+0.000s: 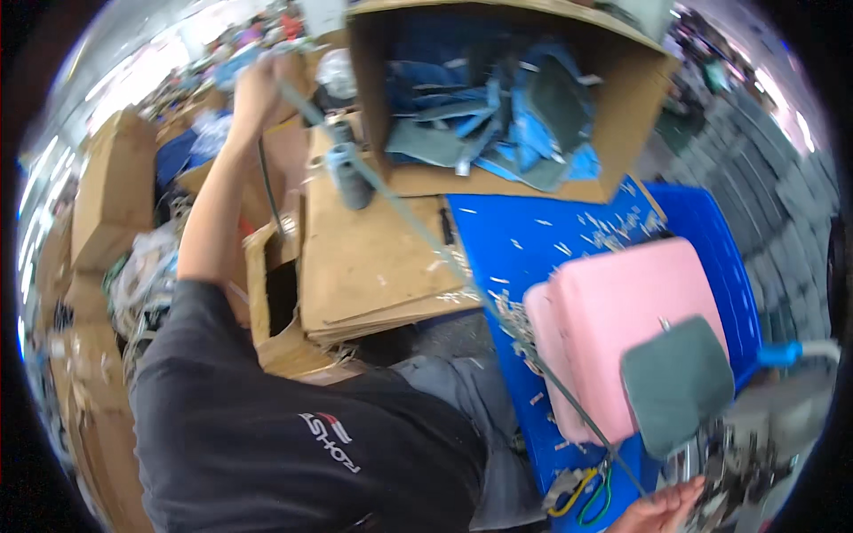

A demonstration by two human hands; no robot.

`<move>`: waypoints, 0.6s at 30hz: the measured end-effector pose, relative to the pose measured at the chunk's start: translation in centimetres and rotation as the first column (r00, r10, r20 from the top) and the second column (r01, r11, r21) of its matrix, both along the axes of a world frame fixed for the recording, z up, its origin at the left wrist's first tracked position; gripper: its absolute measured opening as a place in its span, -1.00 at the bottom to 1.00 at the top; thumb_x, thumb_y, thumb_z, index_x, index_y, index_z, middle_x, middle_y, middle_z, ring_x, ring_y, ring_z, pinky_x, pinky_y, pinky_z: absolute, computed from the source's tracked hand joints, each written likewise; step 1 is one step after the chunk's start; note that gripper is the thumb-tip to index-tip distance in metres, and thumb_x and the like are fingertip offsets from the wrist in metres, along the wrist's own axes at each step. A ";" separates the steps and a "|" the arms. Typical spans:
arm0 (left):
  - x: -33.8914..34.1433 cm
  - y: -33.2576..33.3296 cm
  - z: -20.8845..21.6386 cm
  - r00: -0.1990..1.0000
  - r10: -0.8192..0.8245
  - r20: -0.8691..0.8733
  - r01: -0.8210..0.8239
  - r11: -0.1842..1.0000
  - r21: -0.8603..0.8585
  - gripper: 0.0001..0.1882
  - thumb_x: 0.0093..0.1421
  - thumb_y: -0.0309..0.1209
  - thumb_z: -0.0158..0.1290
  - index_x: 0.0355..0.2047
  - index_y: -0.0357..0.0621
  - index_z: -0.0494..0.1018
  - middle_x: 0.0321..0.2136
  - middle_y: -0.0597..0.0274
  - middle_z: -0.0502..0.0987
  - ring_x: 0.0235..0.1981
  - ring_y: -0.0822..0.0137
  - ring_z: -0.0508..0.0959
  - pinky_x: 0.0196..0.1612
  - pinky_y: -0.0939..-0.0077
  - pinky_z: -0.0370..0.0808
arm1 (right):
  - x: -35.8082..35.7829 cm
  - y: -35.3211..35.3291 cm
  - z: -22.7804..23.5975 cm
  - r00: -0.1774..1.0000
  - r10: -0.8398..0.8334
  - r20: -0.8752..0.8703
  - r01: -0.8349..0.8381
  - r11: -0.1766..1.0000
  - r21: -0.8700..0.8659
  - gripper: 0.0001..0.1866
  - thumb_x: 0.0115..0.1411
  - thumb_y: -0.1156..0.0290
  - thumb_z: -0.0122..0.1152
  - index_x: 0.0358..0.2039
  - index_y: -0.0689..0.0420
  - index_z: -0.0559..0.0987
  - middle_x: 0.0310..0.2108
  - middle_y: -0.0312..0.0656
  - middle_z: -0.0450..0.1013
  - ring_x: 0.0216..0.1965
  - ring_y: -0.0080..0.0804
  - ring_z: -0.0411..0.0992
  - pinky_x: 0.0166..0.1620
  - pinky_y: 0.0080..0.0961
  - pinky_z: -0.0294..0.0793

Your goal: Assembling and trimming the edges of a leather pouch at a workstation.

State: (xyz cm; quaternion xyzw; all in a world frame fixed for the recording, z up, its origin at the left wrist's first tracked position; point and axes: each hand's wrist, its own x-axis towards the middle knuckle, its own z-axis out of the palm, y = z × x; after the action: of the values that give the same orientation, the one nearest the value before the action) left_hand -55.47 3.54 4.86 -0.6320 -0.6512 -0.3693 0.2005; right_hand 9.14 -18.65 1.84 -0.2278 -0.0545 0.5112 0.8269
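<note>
Ahead and to the left of the right grip (666,506), a blue table (487,233) is strewn with pale scraps; a stack of flat cardboard (382,258) lies between the two grips. To the right of the left grip (258,84), an open carton (640,115) holds blue and grey fabric pieces (542,115). Farther ahead of the right grip and to its right, grey bundles (755,178) fill the room's side; brown boxes (111,195) stand left of the left grip. The dark shirt (293,417), between the grips, bears white lettering with a red mark. A long grey-green strip (426,233) runs nearly straight from the left grip to the right one, passing over a dark spool (355,191). The right grip pinches its near end between thumb and fingers; the left grip, small and blurred, is closed around the far part. Just left of the right grip lie scissors (582,499); ahead of it, a grey-green fabric panel (677,382) rests against a pink block (631,311); just right of it is a blurred metal machine (755,453).
</note>
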 end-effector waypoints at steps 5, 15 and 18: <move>-4.5 -1.0 11.0 0.881 0.394 -0.261 -0.166 0.775 0.610 -0.73 0.21 -0.22 0.13 -0.28 -0.16 0.43 -0.53 -0.01 0.53 -0.52 -0.04 0.54 -0.49 0.12 0.43 | 2.8 -0.1 -1.2 0.989 0.102 0.107 -0.123 0.969 0.214 -0.74 0.42 0.43 -0.07 0.01 0.28 0.45 -0.32 -0.17 0.48 -0.42 -0.52 0.38 -0.39 -0.59 0.44; -23.5 -5.5 -14.4 0.196 0.426 0.884 -0.202 0.899 -0.388 -0.64 0.32 -0.09 0.00 -0.26 -0.15 0.55 -0.52 0.16 0.52 -0.51 0.29 0.49 -0.46 0.35 0.45 | 2.4 -1.8 -1.2 0.982 0.169 0.085 -0.184 0.960 0.212 -0.74 0.43 0.39 -0.08 -0.05 0.31 0.45 -0.36 -0.13 0.52 -0.51 -0.51 0.39 -0.38 -0.56 0.47; -19.2 3.9 1.4 0.841 0.238 0.486 -0.371 0.907 0.198 -0.57 0.34 -0.07 -0.08 -0.39 -0.20 0.51 -0.63 0.23 0.46 -0.60 0.33 0.41 -0.49 0.33 0.36 | 1.4 -2.9 -0.9 0.969 0.147 0.196 -0.170 0.980 0.101 -0.75 0.43 0.42 -0.08 -0.01 0.27 0.45 -0.39 -0.19 0.46 -0.52 -0.53 0.32 -0.43 -0.59 0.40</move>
State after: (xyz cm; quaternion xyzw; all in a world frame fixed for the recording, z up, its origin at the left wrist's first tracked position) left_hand -74.62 7.40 6.28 -0.3806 -0.7128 -0.5580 0.1891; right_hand 10.59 -21.57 0.90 -0.2208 -0.1801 0.5479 0.7865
